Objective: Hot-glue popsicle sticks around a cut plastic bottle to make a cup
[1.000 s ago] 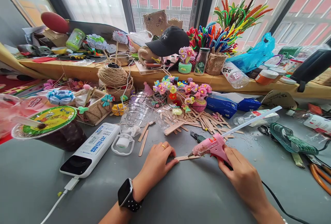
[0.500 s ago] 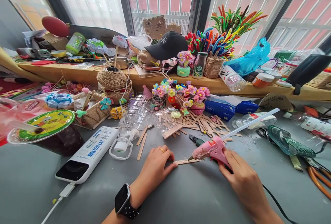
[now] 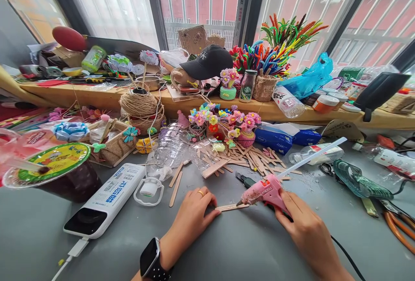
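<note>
A wooden craft stick point(image 3: 231, 207) lies on the grey table, with a line of glue along its top. My left hand point(image 3: 196, 209) pinches the stick's left end between thumb and fingers. In my right hand point(image 3: 301, 225) is a pink glue gun point(image 3: 267, 191), its nozzle pointing left and touching or just above the stick near its right end. A long clear glue stick point(image 3: 313, 156) sticks out of the gun's back. Behind the gun lies a dark utility knife point(image 3: 245, 180), partly covered by it.
Loose craft sticks point(image 3: 259, 160) are piled behind my hands. At left are a power bank point(image 3: 112, 199), a lidded cup point(image 3: 71, 177) and a plastic bottle point(image 3: 170, 145). Orange-handled scissors point(image 3: 397, 229) lie at right, near a black cord point(image 3: 346, 257).
The glue gun's nozzle has moved slightly left along the stick. The view has shifted a little, and my left hand still holds the stick's end.
</note>
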`<state>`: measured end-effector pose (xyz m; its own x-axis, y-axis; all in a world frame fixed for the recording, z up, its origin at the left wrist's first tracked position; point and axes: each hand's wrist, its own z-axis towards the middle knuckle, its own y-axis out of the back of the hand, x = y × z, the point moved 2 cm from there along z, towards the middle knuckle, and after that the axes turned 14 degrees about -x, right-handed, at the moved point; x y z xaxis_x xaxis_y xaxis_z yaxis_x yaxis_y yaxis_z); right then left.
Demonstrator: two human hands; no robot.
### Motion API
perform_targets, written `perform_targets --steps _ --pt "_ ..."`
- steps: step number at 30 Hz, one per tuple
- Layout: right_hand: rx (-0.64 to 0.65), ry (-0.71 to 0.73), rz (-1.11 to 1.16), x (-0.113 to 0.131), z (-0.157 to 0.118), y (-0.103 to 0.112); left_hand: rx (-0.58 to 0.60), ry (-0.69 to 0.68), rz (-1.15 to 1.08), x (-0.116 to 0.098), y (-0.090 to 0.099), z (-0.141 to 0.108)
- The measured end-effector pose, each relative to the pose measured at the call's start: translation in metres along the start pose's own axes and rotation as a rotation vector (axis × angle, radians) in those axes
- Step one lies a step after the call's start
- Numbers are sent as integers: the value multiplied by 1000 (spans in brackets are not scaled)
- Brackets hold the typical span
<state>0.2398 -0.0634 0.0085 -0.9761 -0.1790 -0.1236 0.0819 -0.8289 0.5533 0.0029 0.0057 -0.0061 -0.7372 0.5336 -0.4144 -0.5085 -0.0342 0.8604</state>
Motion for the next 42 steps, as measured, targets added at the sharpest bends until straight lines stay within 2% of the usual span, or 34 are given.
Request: perform_targets --steps 19,32,42 --pt "29 9 -10 -3 -1 2 21 3 -19 2 -1 -1" --pt "-32 9 -2 1 -3 -1 22 5 -14 3 -1 -1" --pt "-20 22 -27 1 -3 -1 19 5 -24 1 0 -1"
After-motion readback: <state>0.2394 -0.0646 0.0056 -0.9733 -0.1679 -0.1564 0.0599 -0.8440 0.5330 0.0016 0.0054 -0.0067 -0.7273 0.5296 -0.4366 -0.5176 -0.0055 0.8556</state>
